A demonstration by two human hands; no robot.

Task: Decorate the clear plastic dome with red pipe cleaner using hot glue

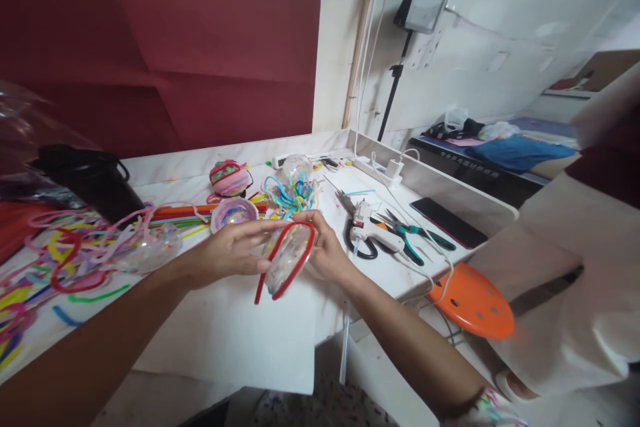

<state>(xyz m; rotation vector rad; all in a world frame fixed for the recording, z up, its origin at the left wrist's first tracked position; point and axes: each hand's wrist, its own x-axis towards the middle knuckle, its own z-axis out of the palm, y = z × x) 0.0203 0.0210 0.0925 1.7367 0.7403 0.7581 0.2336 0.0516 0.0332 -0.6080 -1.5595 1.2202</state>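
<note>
Both my hands hold a clear plastic dome-like piece [283, 263] above the white table [235, 327]. A red pipe cleaner [295, 248] is bent around its rim, with one end hanging down at the lower left. My left hand [235, 250] grips the piece from the left with fingers curled around it. From the right, my right hand [327, 250] presses the red pipe cleaner against the rim with thumb and fingers closed.
Many coloured pipe cleaners [70, 260] lie at the left near a black container [93, 180]. A small bowl [233, 212], a glue gun [367, 230], pliers [407, 237], scissors and a phone [447, 221] sit behind. An orange stool [473, 303] stands at the right.
</note>
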